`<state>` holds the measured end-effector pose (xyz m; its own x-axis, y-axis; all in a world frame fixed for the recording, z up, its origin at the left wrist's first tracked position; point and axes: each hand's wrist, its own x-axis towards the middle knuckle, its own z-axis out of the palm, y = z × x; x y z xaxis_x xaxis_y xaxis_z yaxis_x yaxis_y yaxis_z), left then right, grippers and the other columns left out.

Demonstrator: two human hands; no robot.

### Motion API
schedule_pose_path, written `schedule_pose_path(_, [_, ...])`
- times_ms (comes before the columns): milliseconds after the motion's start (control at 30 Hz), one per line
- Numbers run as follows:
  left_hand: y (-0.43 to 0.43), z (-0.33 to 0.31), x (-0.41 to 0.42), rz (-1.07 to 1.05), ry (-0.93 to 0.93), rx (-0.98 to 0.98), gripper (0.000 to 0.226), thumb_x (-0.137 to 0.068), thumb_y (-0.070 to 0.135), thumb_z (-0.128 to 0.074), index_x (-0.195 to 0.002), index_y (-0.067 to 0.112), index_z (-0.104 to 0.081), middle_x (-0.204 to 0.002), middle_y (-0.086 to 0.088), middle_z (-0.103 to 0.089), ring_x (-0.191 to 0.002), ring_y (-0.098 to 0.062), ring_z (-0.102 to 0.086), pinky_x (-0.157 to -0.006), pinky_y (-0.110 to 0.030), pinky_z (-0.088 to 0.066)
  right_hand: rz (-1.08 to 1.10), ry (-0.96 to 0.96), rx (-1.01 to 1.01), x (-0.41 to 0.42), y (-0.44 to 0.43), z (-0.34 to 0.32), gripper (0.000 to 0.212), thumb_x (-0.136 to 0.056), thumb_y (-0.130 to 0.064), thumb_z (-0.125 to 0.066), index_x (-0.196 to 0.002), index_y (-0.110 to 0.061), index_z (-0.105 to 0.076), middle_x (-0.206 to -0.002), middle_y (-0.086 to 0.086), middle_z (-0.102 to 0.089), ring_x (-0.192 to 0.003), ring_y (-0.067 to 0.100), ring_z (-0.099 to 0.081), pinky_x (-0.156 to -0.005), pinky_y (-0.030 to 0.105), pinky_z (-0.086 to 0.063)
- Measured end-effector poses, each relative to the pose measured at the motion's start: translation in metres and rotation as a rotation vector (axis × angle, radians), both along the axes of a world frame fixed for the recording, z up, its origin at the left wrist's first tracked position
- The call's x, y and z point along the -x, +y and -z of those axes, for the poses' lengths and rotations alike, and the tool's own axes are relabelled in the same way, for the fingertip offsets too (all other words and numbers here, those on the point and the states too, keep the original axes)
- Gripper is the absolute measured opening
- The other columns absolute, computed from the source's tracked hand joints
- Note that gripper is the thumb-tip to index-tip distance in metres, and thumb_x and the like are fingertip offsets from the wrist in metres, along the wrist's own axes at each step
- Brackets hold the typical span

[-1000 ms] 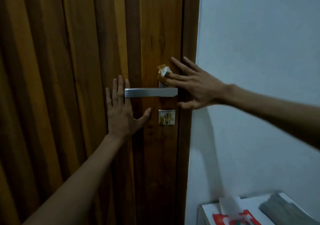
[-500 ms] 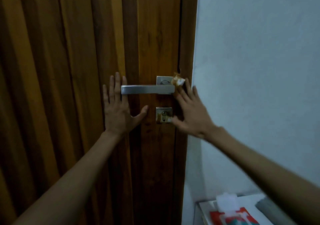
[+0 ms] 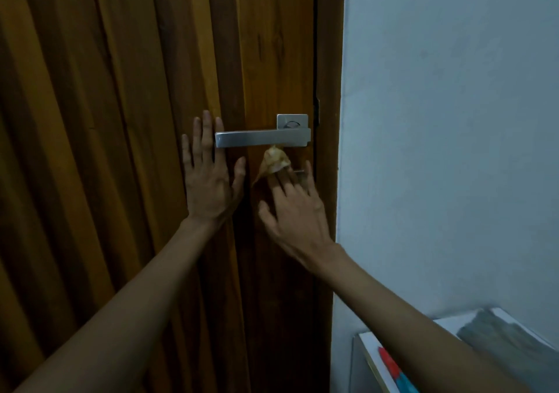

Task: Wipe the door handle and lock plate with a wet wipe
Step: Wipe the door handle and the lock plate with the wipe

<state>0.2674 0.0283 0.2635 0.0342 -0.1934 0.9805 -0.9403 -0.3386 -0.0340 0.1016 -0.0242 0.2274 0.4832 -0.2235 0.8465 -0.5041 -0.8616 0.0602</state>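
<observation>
A silver lever door handle (image 3: 262,138) with a square rose sits on the brown wooden door (image 3: 121,120). Just below it, my right hand (image 3: 295,211) presses a crumpled wet wipe (image 3: 273,162) against the door with straight fingers, covering most of the lock plate (image 3: 300,173); only a sliver of metal shows between the fingers. My left hand (image 3: 208,177) lies flat and spread on the door left of the handle, fingertips reaching behind the lever's end.
A pale wall (image 3: 453,120) runs along the right of the door frame. At the bottom right stands a white surface (image 3: 367,344) with a red and blue packet (image 3: 393,368) and a grey cloth-like thing (image 3: 499,332).
My right hand has carried the wipe from the handle's rose, down its right side, to below the lever over the lock plate. The left hand has stayed flat on the door.
</observation>
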Motion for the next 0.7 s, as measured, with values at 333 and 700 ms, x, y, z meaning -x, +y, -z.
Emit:
schedule_pose_path(333, [-0.001,0.001,0.0,0.0,0.012,-0.002,0.067,-0.102,0.042,-0.033,-0.156,0.005,-0.016,-0.164,-0.018,-0.012,-0.153,-0.03,-0.007,-0.124,-0.051,-0.009,0.067,-0.176,-0.172,0.007,-0.013,-0.004,0.072,-0.097,-0.057,-0.04,-0.147,-0.006,-0.036,-0.16,0.013,-0.025,-0.151,0.024,-0.011,-0.124,0.043,0.001])
schedule_pose_path(700, [0.008,-0.001,0.0,0.038,0.01,-0.037,0.065,-0.102,0.037,-0.035,-0.156,0.006,-0.014,-0.164,-0.016,-0.011,-0.153,-0.025,-0.005,-0.124,-0.049,-0.009,-0.102,-0.048,-0.018,0.019,-0.004,-0.009,0.051,-0.094,-0.047,-0.053,-0.132,-0.013,-0.053,-0.138,0.009,-0.053,-0.134,0.021,-0.044,-0.123,0.037,-0.012])
